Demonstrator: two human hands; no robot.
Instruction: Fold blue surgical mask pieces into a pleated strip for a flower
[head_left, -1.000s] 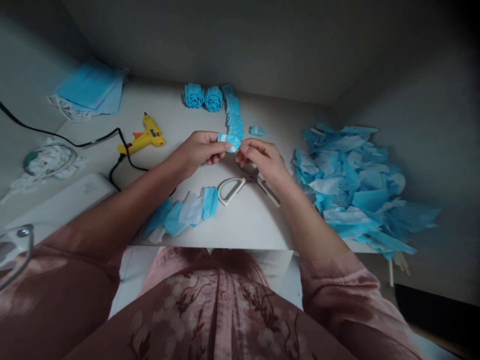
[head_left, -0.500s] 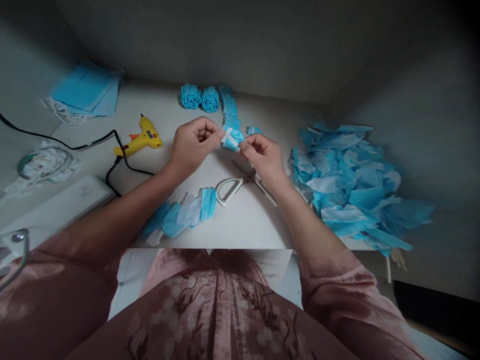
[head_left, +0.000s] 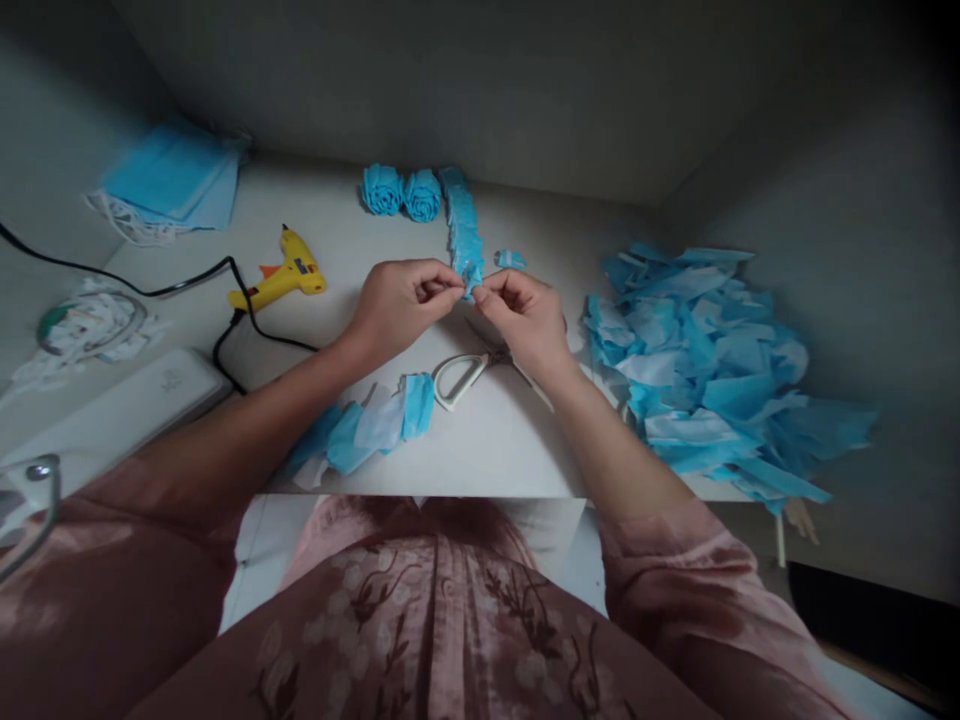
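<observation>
Between my two hands is a small folded piece of blue fabric (head_left: 471,283), apparently cut from a face mask. My left hand (head_left: 412,305) pinches it from the left with thumb and forefinger. From the other side my right hand (head_left: 525,315) grips it the same way, fingertips almost touching the left ones. Just beyond lies a row of folded blue pieces (head_left: 461,215), running away from me. Two blue fabric roses (head_left: 403,193) stand left of that row. White-handled scissors (head_left: 459,380) lie partly hidden under my right hand.
A yellow glue gun (head_left: 289,275) with a black cord (head_left: 165,293) lies left. Behind it is a stack of blue face masks (head_left: 169,180). A large heap of blue scraps (head_left: 705,350) covers the right side. More cut pieces (head_left: 375,425) lie near the front edge, by my left forearm.
The blue piece, which showed a white cross-shaped fold, is now squeezed smaller and mostly covered by my fingers. My left hand has shifted right and nearer, closing on my right hand.
</observation>
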